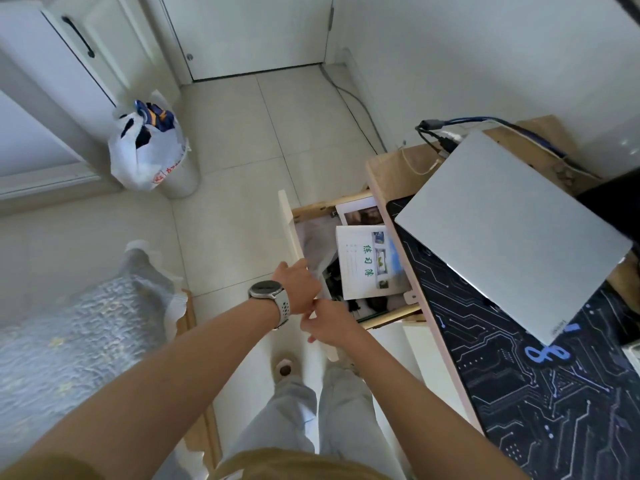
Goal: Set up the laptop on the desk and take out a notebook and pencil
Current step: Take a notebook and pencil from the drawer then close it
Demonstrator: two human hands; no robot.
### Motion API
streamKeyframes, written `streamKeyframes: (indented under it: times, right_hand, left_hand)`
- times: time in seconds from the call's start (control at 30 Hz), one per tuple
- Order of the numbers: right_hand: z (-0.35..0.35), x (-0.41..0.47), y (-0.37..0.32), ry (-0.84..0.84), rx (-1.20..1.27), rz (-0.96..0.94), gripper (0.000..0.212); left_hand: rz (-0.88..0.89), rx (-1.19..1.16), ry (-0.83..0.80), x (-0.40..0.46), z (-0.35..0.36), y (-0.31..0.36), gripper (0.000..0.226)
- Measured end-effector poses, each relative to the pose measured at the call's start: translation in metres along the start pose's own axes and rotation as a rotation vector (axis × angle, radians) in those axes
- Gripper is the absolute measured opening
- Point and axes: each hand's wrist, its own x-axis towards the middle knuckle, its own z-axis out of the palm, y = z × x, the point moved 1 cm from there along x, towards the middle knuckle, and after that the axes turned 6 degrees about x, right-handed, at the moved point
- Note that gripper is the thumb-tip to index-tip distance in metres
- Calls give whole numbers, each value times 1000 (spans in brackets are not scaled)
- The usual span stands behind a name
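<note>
A silver laptop [512, 233] lies closed on a dark circuit-pattern desk mat [540, 393] at the right. Below the desk edge a drawer [294, 233] stands pulled out. Inside it a white notebook [372, 261] with green characters lies on top of other papers and dark items. No pencil is visible. My left hand [298, 287], with a watch on its wrist, grips the drawer's white front panel. My right hand [329, 323] holds the same panel just below it.
Cables and a blue cord [450, 129] lie at the desk's far corner behind the laptop. On the tiled floor stands a white bin with a plastic bag [149, 150]. A bed with a patterned cover [79, 334] is at the left. A closed door [249, 32] is ahead.
</note>
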Motion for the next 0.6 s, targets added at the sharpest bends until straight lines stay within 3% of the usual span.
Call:
streamKeyframes:
  times: [0.37, 0.6]
  right_hand:
    - [27, 1, -18, -66, -96, -24, 25]
    - [39, -6, -33, -118, -157, -87, 25]
  left_hand:
    - [-54, 16, -2, -23, 22, -17, 25]
    - [-152, 8, -14, -25, 36, -30, 10]
